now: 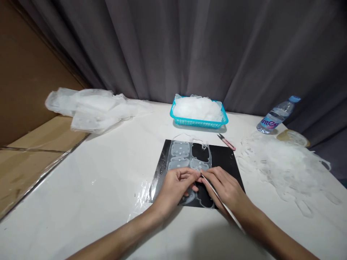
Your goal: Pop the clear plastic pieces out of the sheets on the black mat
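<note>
A translucent moulded sheet (180,148) with rounded cells lies on a black board (223,159); some cells are open holes showing black. My left hand (179,184) is closed over the lower middle of the sheet, thumb and index finger pinched at its material. Against those fingertips, my right hand (225,184) grips a long thin white tool (233,216), whose tip sits between the two hands and whose tail runs back under the right wrist. The tool's exact kind cannot be made out. Fingers hide part of the lower cells.
Behind the board stands a blue basket (199,124) heaped with whitish translucent pieces. Pink-handled thread snips (227,142) lie at the board's upper right. A pile of translucent scraps (290,166), a water bottle (276,115) and a tape roll (294,138) are right; plastic bags (94,106) lie left.
</note>
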Demonstrator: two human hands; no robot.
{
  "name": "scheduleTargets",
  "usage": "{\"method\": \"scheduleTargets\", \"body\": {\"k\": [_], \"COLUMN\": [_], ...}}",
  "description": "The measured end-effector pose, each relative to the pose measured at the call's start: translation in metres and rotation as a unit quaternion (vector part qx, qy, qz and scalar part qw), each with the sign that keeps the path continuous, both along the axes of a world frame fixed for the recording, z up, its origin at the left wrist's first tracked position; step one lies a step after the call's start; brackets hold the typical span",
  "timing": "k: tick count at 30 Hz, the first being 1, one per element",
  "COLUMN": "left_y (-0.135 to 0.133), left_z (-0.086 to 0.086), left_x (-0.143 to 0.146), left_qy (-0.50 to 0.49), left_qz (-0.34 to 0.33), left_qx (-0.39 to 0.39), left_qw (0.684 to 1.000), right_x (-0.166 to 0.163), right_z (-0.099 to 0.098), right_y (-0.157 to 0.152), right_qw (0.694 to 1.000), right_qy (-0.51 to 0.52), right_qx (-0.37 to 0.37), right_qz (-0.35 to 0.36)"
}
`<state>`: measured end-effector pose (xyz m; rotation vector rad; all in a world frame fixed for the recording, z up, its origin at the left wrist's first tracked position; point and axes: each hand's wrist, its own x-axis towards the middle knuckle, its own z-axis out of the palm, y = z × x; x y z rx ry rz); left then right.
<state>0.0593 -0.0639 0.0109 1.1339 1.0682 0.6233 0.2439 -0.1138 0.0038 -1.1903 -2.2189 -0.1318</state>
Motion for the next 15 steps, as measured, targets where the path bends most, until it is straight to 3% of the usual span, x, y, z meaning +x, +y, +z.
{"method": "scheduleTargets", "body": {"k": [5, 15], "left_y": [-0.001, -0.008], "left_z": [0.004, -0.016], "left_x": [0.003, 0.003], "left_qy": [0.000, 0.009], "left_qz": [0.017, 0.026], "left_qx": [-0.003, 0.075], "left_qw": [1.000, 0.997], "right_x": [0.001, -0.003], "right_z": [-0.001, -0.007], "right_y": [0.001, -0.004], "right_qw": [1.000, 0.998], "right_qy": [-0.003, 0.040], "right_qx": [0.002, -0.038], "right_qz": [0.002, 0.019]}}
